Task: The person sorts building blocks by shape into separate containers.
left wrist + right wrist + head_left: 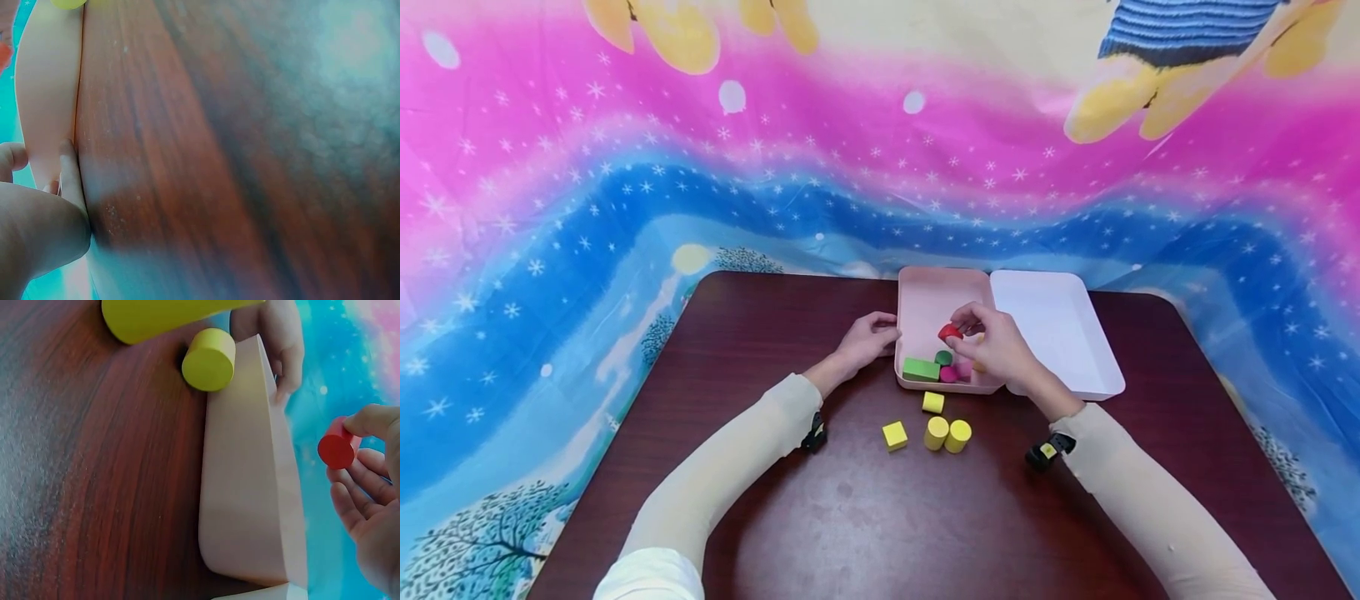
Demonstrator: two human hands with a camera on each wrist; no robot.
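Observation:
My right hand (996, 342) pinches a red cylinder (338, 447) between thumb and fingers, above the pink box (925, 292). At that box's left side is my left hand (867, 340), its thumb at the rim and its fingers along the outer wall (50, 87). Inside the box, near its front, lie a green block (921, 369), a dark green piece (943, 357), a magenta piece (949, 374) and other pieces partly hidden by my right hand. In front of it on the table are yellow cylinders (936, 433) and a yellow block (895, 435).
A white lid or tray (1052, 317) lies open against the pink box's right side. One small yellow cylinder (933, 402) sits close to the box's front wall. The dark wooden table (842, 517) runs back to a colourful patterned cloth (820, 183).

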